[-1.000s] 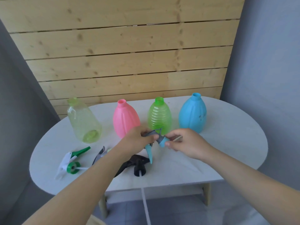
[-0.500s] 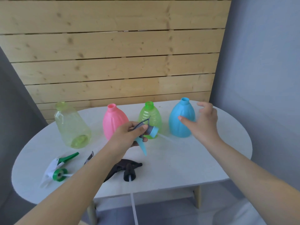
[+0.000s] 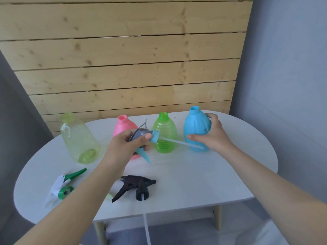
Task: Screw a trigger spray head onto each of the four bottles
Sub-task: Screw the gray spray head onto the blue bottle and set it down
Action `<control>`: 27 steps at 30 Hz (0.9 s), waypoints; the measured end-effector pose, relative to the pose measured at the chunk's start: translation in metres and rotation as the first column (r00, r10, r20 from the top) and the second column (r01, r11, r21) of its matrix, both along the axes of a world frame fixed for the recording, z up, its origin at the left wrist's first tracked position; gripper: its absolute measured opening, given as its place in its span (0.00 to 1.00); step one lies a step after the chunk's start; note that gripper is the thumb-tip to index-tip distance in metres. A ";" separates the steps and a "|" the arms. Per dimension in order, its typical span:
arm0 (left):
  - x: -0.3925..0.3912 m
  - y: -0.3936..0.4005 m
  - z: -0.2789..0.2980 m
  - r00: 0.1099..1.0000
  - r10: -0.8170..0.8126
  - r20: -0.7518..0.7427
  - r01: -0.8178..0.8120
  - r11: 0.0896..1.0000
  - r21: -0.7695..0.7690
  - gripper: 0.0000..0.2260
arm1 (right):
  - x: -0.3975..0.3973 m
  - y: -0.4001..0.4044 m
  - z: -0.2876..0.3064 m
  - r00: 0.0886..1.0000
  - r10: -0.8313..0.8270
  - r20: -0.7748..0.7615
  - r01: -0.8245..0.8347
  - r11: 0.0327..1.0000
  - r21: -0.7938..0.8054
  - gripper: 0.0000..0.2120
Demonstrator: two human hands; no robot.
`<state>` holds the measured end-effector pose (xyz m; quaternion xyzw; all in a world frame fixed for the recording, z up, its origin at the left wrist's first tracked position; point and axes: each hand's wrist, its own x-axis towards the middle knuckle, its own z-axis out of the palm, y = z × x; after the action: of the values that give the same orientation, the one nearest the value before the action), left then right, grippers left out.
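Note:
Four open bottles stand in a row on the white table (image 3: 212,183): a pale yellow-green bottle (image 3: 79,138), a pink bottle (image 3: 123,125), a green ribbed bottle (image 3: 165,133) and a blue bottle (image 3: 195,128). My left hand (image 3: 127,145) grips a grey and blue spray head (image 3: 146,137), whose white dip tube points right toward the blue bottle. My right hand (image 3: 210,134) wraps around the blue bottle's right side. A black spray head (image 3: 136,187) and a green and white spray head (image 3: 64,184) lie on the table in front.
A wooden slat wall rises behind the table, with grey walls on both sides. A pale part of another spray head (image 3: 109,197) peeks from under my left forearm. The table's front edge lies just below the loose heads.
My right hand let go of the spray head, reached right and closed around the blue bottle. My left hand lifted the grey and blue head and turned its tube toward that bottle.

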<state>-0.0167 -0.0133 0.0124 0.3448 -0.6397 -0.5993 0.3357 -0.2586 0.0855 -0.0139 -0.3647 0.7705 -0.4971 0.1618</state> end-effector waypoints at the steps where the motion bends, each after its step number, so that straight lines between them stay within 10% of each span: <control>1: 0.004 -0.002 0.002 1.000 0.014 -0.011 -0.014 1.000 -0.001 0.02 | 0.001 0.003 0.003 0.999 0.024 -0.025 -0.024 0.999 -0.022 0.41; 27: 0.022 -0.006 0.006 0.997 0.054 0.046 -0.050 0.995 -0.081 0.05 | 0.017 0.049 0.022 0.859 0.273 -0.433 -0.204 0.959 0.199 0.41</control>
<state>0.0056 -0.0190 0.0182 0.3621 -0.6619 -0.5557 0.3492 -0.2411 0.1348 0.0085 -0.5509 0.7699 -0.3158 0.0630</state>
